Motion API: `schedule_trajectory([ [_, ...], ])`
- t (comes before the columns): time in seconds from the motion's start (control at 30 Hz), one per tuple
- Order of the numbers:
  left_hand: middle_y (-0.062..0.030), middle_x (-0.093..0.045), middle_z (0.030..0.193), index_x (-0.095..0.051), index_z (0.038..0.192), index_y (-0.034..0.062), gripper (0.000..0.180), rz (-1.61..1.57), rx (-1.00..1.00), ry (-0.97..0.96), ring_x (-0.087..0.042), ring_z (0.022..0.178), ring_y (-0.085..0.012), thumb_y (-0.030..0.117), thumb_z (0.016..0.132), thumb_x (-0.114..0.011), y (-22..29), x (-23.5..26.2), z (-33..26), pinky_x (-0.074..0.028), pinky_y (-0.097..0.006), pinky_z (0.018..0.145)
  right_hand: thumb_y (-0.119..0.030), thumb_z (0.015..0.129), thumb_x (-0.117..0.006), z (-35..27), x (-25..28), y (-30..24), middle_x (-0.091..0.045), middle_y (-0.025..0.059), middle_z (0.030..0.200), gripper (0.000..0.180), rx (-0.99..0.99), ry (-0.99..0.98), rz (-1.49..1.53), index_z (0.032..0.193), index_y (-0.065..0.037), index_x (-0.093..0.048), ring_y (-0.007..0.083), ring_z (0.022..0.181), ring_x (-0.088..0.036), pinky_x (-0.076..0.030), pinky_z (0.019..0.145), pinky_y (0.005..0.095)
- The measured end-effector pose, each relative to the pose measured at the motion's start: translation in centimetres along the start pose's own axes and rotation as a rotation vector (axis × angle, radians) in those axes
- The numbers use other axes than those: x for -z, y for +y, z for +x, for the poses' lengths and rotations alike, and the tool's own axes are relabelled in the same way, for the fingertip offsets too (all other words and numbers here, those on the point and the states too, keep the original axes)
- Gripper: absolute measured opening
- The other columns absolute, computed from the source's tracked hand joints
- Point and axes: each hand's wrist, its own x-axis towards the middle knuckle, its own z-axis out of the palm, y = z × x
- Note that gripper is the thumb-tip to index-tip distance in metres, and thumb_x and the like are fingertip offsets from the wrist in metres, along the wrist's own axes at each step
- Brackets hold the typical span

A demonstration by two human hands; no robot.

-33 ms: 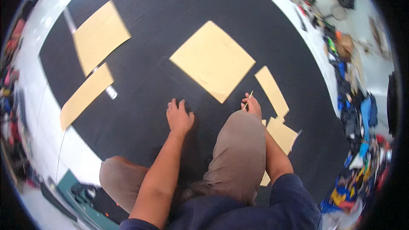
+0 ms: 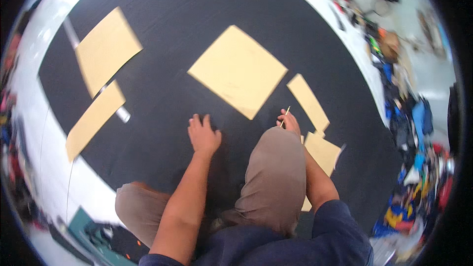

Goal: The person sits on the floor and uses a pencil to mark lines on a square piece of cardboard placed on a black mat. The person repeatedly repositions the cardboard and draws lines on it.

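My left hand (image 2: 203,134) rests on the black sheet (image 2: 162,79) with its fingers apart, holding nothing. Between the fingers of my right hand (image 2: 289,120) is a thin yellowish pencil (image 2: 285,116), pointing up and away. My knee partly hides that hand. Ahead of both hands lies a large tan square card (image 2: 238,71), apart from them. A narrow tan strip (image 2: 308,100) lies just beyond my right hand. Beside my right forearm, more tan pieces (image 2: 322,152) lie partly hidden under the arm.
At the far left, a tan card (image 2: 108,49) and a long tan strip (image 2: 95,120) lie over a pale ruler-like bar (image 2: 123,114). A green mat (image 2: 88,226) with dark items sits at lower left. Piled clutter (image 2: 419,182) lines the right side, on a white floor.
The view has turned slightly, so the cards sit a little farther left in it. Both hands keep the same pose.
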Motion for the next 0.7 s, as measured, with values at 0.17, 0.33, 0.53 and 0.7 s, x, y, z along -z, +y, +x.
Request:
schedule_trajectory([
  [0.17, -0.0294, -0.022, 0.166, -0.037, 0.156, 0.0063, 0.086, 0.026, 0.180, -0.181, -0.017, 0.155, -0.0501, 0.034, 0.084, -0.075, 3.8, 2.1, 4.5, -0.026, -0.067, 0.120, -0.015, 0.093, -0.072, -4.0, 8.9, -0.7, -0.061, 0.0176, 0.144, 0.023, -0.265, -0.053, -0.128, 0.114, -0.007, -0.064, 0.0362, 0.135, -0.056, -0.047, 0.110, 0.0462],
  [0.33, -0.0347, -0.016, 0.165, -0.032, 0.156, 0.0023, 0.088, -0.079, 0.254, -0.211, -0.011, 0.155, -0.0541, 0.038, 0.086, -0.073, 5.3, 1.0, 4.7, -0.027, -0.071, 0.118, -0.016, 0.097, -0.068, -8.5, 18.1, -2.3, -0.062, 0.0170, 0.140, 0.024, -0.385, -0.064, -0.337, 0.119, -0.007, -0.061, 0.0381, 0.130, -0.058, -0.048, 0.109, 0.0462],
  [0.53, -0.0400, -0.015, 0.163, -0.035, 0.151, -0.0007, 0.087, -0.059, 0.278, -0.202, -0.009, 0.153, -0.0598, 0.041, 0.086, -0.072, 5.3, 0.1, 5.6, -0.028, -0.078, 0.112, -0.020, 0.102, -0.062, -11.1, 18.5, -5.2, -0.064, 0.0199, 0.118, 0.019, -0.534, -0.067, -0.287, 0.112, -0.005, -0.058, 0.0408, 0.116, -0.062, -0.050, 0.097, 0.0481],
  [0.7, -0.0404, -0.014, 0.162, -0.032, 0.154, -0.0010, 0.093, -0.045, 0.247, -0.237, -0.009, 0.153, -0.0606, 0.043, 0.085, -0.074, 5.1, 0.1, 5.3, -0.030, -0.078, 0.112, -0.029, 0.105, -0.053, -17.5, 12.9, -2.2, -0.061, 0.0208, 0.116, 0.025, -0.785, -0.195, -0.077, 0.110, -0.005, -0.056, 0.0429, 0.112, -0.060, -0.048, 0.095, 0.0514],
])
